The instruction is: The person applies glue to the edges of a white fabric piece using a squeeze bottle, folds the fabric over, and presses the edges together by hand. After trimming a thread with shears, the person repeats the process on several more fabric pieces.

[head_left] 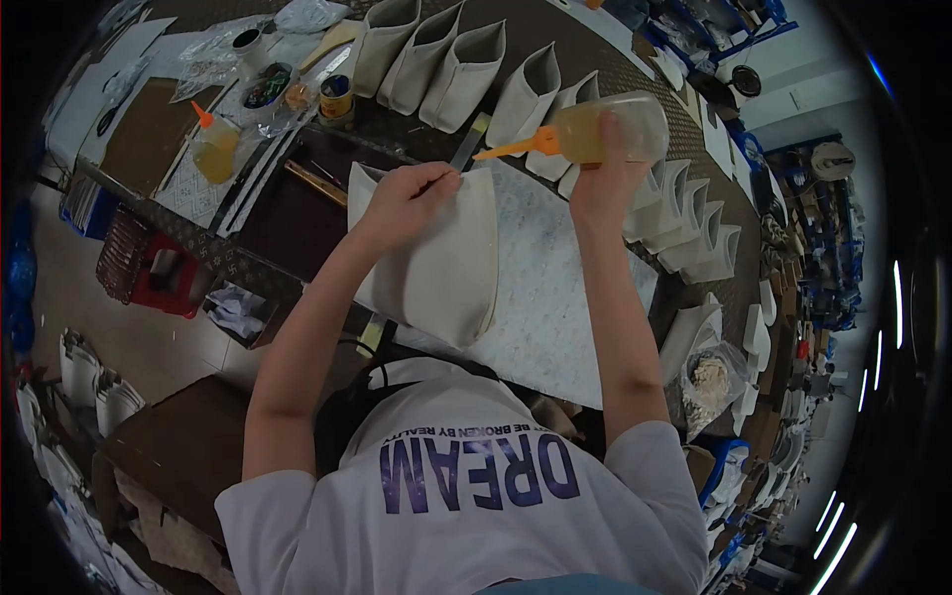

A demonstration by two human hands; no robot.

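My right hand (607, 183) is closed around a clear squeeze bottle (640, 124) of yellowish liquid, tipped on its side. The bottle's orange nozzle (521, 147) points left, its tip just above and beside the top edge of a cream bag body (431, 268). This bag lies in front of me with its open end away from me. My left hand (412, 203) pinches the bag's upper edge near its right corner, fingers pressed together. Under the bag and to its right is a white patterned sheet (555, 268).
Several similar cream bags (464, 74) stand in a row at the back, with more (684, 223) on the right. A second orange-tipped bottle (213, 149), a small tin (336, 99) and a wooden-handled tool (317, 184) lie to the left. A plastic bag (709, 382) sits at right.
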